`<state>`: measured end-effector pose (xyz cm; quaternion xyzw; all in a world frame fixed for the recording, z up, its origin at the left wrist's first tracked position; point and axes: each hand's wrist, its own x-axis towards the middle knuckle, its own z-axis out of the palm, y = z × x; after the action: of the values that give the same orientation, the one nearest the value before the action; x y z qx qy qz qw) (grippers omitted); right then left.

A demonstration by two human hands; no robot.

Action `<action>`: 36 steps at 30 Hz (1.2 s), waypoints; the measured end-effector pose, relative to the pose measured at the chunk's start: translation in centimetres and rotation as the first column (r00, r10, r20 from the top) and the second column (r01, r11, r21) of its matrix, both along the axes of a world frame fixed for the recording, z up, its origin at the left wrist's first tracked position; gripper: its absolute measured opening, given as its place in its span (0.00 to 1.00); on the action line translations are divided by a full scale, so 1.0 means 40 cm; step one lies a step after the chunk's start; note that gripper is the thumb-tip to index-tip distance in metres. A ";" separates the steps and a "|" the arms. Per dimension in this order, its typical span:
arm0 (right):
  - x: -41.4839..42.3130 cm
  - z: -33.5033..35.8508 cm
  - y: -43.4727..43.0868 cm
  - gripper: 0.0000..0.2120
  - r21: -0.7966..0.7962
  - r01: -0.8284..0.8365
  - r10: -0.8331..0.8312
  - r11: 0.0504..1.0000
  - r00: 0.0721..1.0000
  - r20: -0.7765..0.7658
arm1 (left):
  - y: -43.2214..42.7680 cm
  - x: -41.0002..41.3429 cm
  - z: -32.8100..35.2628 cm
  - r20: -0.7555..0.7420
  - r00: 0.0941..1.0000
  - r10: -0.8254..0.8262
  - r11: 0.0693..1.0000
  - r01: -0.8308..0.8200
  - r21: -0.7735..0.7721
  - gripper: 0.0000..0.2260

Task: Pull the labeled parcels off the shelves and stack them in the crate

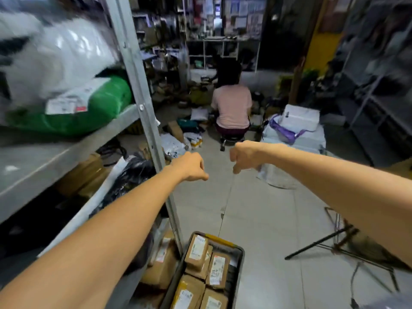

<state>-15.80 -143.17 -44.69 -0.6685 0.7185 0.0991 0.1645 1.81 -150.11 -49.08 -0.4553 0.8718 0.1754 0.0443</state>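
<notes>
On my left the shelf is carrying a green parcel with a white label, and it's lying under a big white bag. Brown boxes are sitting on the level below. I'm holding both arms straight out over the aisle. The left hand is curling into a fist with nothing in it, just beside the shelf post. Down at the bottom edge the crate is sitting on the floor against the shelf, with labeled parcels lying stacked inside. The right hand is curling up too, fingers pointing down, gripping nothing. Beyond it a person in a pink shirt is sitting with their back to me. Far right, a folding stand is lying on the floor.
</notes>
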 end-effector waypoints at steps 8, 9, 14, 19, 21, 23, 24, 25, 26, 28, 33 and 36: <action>0.178 0.157 0.202 0.15 -0.182 -0.053 0.059 0.982 0.998 0.027 | 0.239 0.214 0.183 0.039 0.999 0.024 0.999 -0.023 -0.036 0.14; 0.196 0.167 0.224 0.15 -0.182 -0.059 0.064 0.982 0.998 0.021 | 0.262 0.231 0.195 0.042 0.999 0.026 0.999 -0.024 -0.043 0.14; 0.253 0.239 0.313 0.15 -0.159 -0.096 0.092 0.983 0.995 -0.033 | 0.371 0.296 0.261 0.043 0.998 0.050 0.995 -0.046 -0.087 0.12; 0.307 0.310 0.393 0.16 -0.152 -0.193 0.184 0.969 0.980 -0.075 | 0.462 0.388 0.318 -0.038 0.978 0.203 0.971 -0.206 -0.123 0.09; 0.325 0.313 0.422 0.16 -0.149 -0.230 0.223 0.962 0.973 -0.065 | 0.508 0.424 0.324 -0.054 0.965 0.258 0.958 -0.262 -0.113 0.08; 0.351 0.312 0.456 0.18 -0.153 -0.302 0.298 0.941 0.953 -0.052 | 0.564 0.455 0.321 -0.057 0.945 0.323 0.940 -0.327 -0.101 0.09; 0.369 0.310 0.472 0.19 -0.142 -0.342 0.339 0.929 0.940 -0.048 | 0.595 0.470 0.317 -0.060 0.930 0.363 0.926 -0.367 -0.091 0.09; 0.391 0.310 0.490 0.19 -0.123 -0.385 0.382 0.915 0.923 -0.047 | 0.631 0.484 0.310 -0.063 0.911 0.407 0.908 -0.411 -0.082 0.09; 0.415 0.311 0.507 0.19 -0.109 -0.428 0.426 0.897 0.904 -0.040 | 0.669 0.498 0.306 -0.061 0.890 0.452 0.887 -0.456 -0.070 0.09; 0.471 0.315 0.536 0.16 -0.103 -0.516 0.516 0.851 0.856 -0.022 | 0.746 0.533 0.303 -0.055 0.849 0.526 0.847 -0.528 -0.060 0.09; 0.665 0.329 0.668 0.18 -0.157 -0.705 0.717 0.691 0.696 0.028 | 1.025 0.706 0.330 -0.050 0.676 0.735 0.673 -0.736 -0.068 0.11; 0.800 0.341 0.784 0.14 -0.172 -0.806 0.821 0.566 0.570 0.033 | 1.224 0.840 0.373 -0.028 0.519 0.854 0.514 -0.851 -0.107 0.11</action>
<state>16.20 -111.81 -31.05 -0.9381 0.3246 0.0774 0.0928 35.42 -101.16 -34.16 -0.8281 0.5440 0.1212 -0.0594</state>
